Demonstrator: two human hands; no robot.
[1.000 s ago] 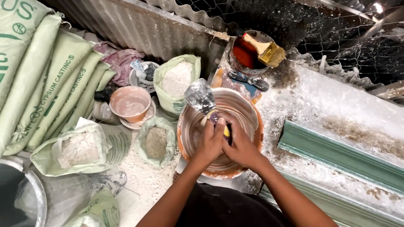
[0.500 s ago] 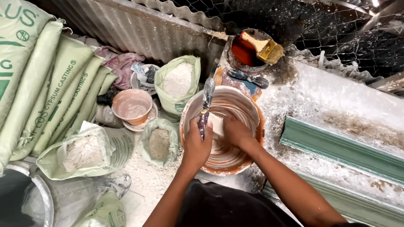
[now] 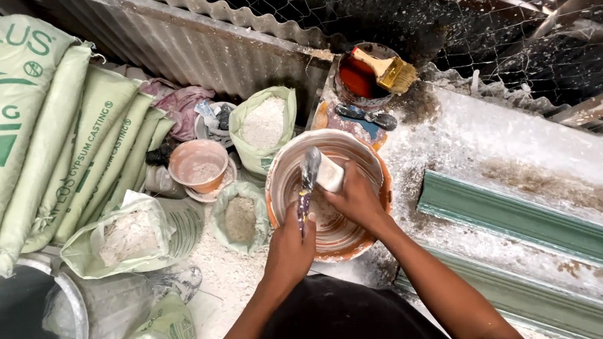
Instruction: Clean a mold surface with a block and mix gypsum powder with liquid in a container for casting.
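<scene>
Plaster-dusted surface (image 3: 461, 139) beside corrugated sheeting and stacked gypsum sacks (image 3: 34, 144). Orange mixing bowl (image 3: 285, 186) sits at centre, just right of an open powder bag (image 3: 264, 125). Left hand (image 3: 291, 248), fingers closed round a putty knife (image 3: 308, 180), blade over the bowl. Right hand (image 3: 356, 201), fingers pinching a white plaster lump (image 3: 330, 174) inside the bowl.

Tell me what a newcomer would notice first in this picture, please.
At the centre, the left hand holds a putty knife and the right hand a white lump over an orange mixing bowl. Green gypsum sacks lean at the left. A yellow brush lies on a red tin behind the bowl.
</scene>
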